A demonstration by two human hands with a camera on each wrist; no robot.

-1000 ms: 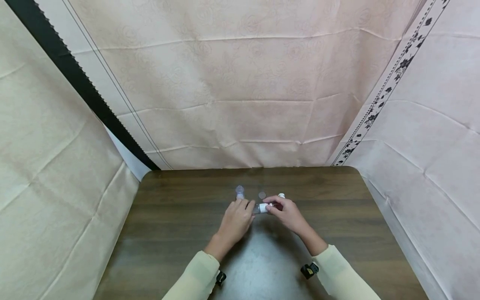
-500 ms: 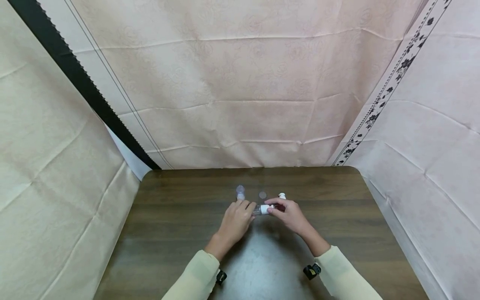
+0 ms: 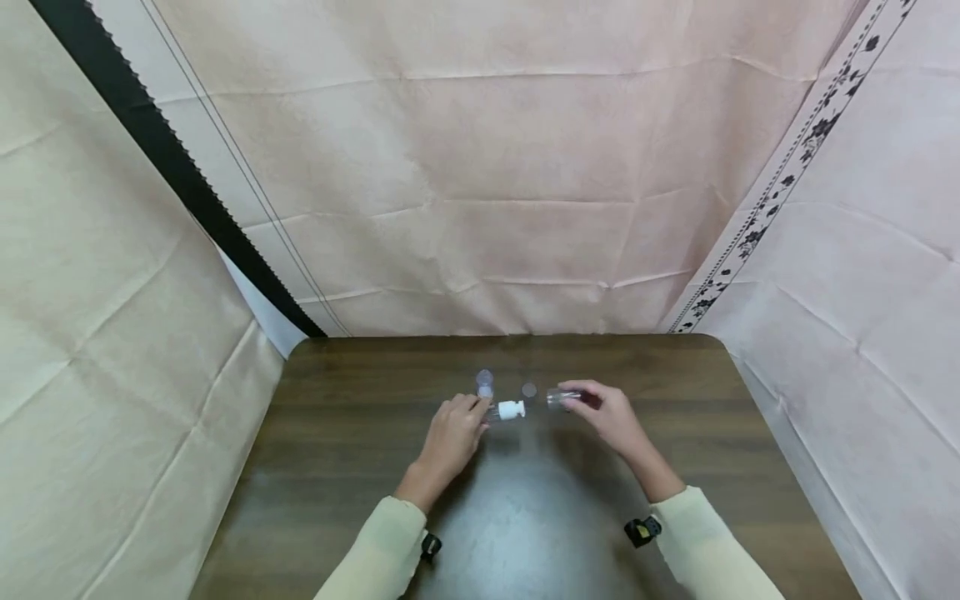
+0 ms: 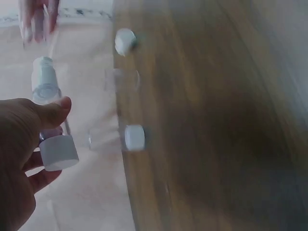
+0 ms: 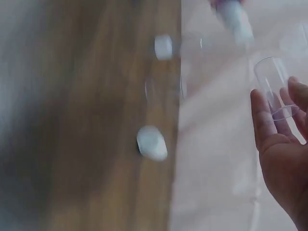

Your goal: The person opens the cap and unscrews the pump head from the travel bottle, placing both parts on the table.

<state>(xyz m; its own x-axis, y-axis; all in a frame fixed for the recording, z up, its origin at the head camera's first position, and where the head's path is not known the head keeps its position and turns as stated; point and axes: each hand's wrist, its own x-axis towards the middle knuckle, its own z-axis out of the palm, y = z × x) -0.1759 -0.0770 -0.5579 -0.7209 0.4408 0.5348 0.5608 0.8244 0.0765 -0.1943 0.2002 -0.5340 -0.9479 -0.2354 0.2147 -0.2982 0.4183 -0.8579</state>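
My left hand (image 3: pixel 452 437) grips a small clear bottle with a white pump top (image 3: pixel 512 410), lying nearly level and pointing right. In the left wrist view, its white base (image 4: pixel 59 151) shows below the thumb and fingers. Off to the right, my right hand (image 3: pixel 611 417) holds a clear, hollow cylindrical cap (image 3: pixel 558 398) between thumb and fingers. The right wrist view shows the see-through cap (image 5: pixel 274 89) with nothing inside it. A gap separates the cap from the pump top.
Behind the hands on the brown wooden table (image 3: pixel 360 450) stand a clear container with a white part (image 3: pixel 485 383) and a clear round piece (image 3: pixel 529 390). The left wrist view also shows a small white piece (image 4: pixel 125 42) near the far edge. Cloth hangs beyond the table.
The clear cap has come off the bottle, baring the white pump top. My right hand has moved right with the cap, and my left hand slightly left with the bottle.
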